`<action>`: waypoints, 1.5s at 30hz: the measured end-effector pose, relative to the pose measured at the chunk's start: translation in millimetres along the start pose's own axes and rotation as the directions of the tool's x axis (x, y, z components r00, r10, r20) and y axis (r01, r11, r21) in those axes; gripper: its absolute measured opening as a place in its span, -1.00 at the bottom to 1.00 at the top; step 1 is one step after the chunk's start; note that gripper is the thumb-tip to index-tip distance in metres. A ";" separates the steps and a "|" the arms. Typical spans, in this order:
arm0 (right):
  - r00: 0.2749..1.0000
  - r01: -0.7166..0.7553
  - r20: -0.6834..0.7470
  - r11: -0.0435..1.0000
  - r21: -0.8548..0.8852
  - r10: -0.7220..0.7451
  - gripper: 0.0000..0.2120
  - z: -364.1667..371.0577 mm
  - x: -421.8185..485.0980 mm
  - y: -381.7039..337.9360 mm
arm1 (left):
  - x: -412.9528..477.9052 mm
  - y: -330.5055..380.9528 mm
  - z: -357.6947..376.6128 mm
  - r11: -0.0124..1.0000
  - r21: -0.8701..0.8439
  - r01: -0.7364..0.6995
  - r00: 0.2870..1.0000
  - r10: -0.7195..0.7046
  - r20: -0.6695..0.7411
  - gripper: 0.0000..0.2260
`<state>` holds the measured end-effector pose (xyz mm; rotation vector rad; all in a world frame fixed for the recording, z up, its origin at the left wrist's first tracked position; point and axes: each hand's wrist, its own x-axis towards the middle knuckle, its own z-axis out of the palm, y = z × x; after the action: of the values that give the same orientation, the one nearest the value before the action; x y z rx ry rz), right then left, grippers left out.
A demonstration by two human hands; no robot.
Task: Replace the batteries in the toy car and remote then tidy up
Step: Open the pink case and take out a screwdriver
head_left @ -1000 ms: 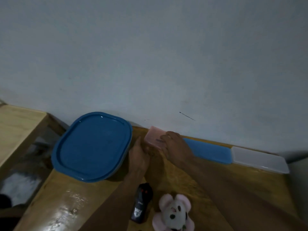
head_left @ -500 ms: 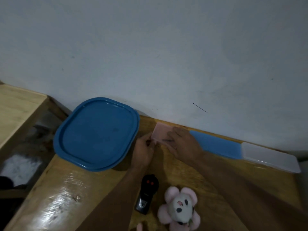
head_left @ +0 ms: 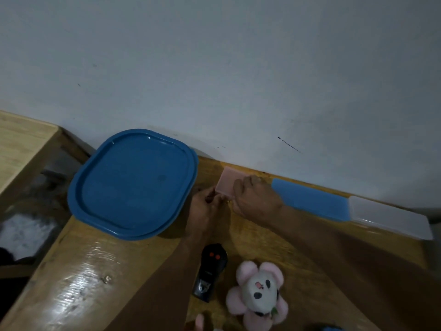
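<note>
A small pink box (head_left: 226,183) lies on the wooden table (head_left: 100,271) by the wall. My right hand (head_left: 256,200) rests on its right part with the fingers over it. My left hand (head_left: 206,207) touches its near left corner with pinched fingertips; what they pinch is too small to tell. A black remote (head_left: 211,271) with two red buttons lies nearer me, between my forearms. The toy car is not in sight.
A big blue container lid (head_left: 133,185) sits left of my hands. A long blue and white case (head_left: 353,209) lies along the wall at the right. A pink flower plush (head_left: 259,290) lies beside the remote. A second table (head_left: 21,144) stands at far left across a gap.
The view has tilted and shifted a little. Both hands stay at the pink box; my left fingers have closed in on its near corner.
</note>
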<state>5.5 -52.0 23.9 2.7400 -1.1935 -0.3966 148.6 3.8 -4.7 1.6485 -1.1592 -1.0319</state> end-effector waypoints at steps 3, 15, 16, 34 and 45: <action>1.000 -0.026 -0.004 0.999 -0.027 0.025 -0.55 6.5 0.6 -3.0 | -0.7 -3.3 1.4 1.000 0.006 -0.010 1.000 0.010 -0.009 -0.87; 0.989 0.051 -0.137 0.999 0.002 -0.051 -0.51 5.7 6.0 4.8 | -1.0 -4.2 0.5 0.993 0.111 -0.035 0.999 0.038 -0.030 -0.87; 0.984 0.049 -0.174 0.999 0.013 -0.047 -0.50 5.0 5.2 9.0 | -2.5 -2.2 -0.2 0.995 0.093 -0.039 0.999 0.042 -0.032 -0.86; 0.990 -0.103 -0.058 0.937 0.333 0.130 -0.64 -20.8 -3.3 23.1 | 6.6 10.6 15.9 0.940 0.305 0.155 0.985 -0.123 -0.123 -0.82; 0.999 -0.038 -0.021 0.990 0.136 0.042 -0.73 -3.5 -1.0 20.3 | -2.7 22.7 11.9 0.975 0.183 0.127 0.989 -0.111 -0.099 -0.77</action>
<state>-8.4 -65.1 31.9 2.8200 -1.3136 -0.2871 130.9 -0.5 13.5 1.9140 -1.1398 -0.9357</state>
